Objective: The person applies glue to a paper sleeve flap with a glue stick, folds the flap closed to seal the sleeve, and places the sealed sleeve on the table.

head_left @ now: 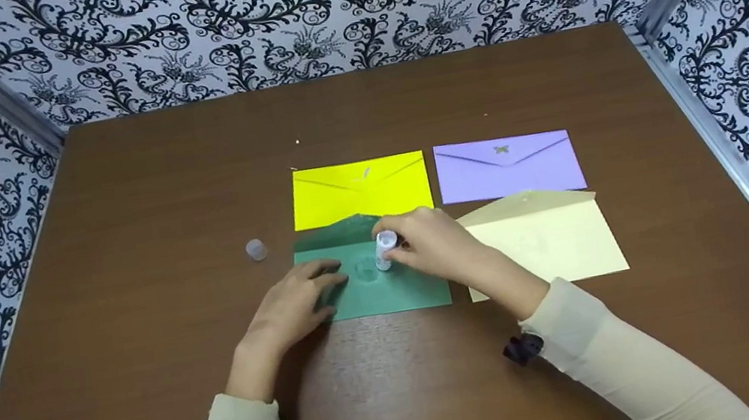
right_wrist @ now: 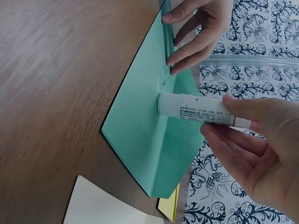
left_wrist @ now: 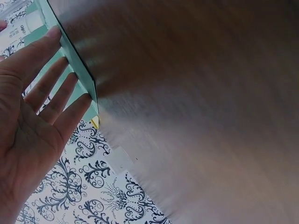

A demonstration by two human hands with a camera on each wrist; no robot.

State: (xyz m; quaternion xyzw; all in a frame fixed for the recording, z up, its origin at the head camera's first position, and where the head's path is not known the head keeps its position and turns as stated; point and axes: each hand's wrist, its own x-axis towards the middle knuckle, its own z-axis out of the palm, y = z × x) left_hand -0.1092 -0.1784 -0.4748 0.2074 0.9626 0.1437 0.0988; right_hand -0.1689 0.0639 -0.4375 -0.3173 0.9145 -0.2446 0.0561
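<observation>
A green envelope [head_left: 396,294] lies with its flap [head_left: 326,236] raised away from me. My right hand [head_left: 435,242] pinches a white glue stick [right_wrist: 194,108] near its base, and the other end touches the envelope's body. Beside that end is a patch of smeared glue [right_wrist: 163,80]. On the envelope's left part rest the fingertips of my left hand [head_left: 291,304], spread and nearly straight in the left wrist view [left_wrist: 39,109]. The glue stick's cap [head_left: 256,250] stands apart on the table to the left.
Behind the green envelope lies a yellow envelope [head_left: 361,201], flap down. To its right is a purple envelope [head_left: 510,176] with a small mark on its flap. A cream envelope [head_left: 548,245] with its flap up lies under my right forearm. Patterned panels [head_left: 341,10] border the brown table [head_left: 115,208].
</observation>
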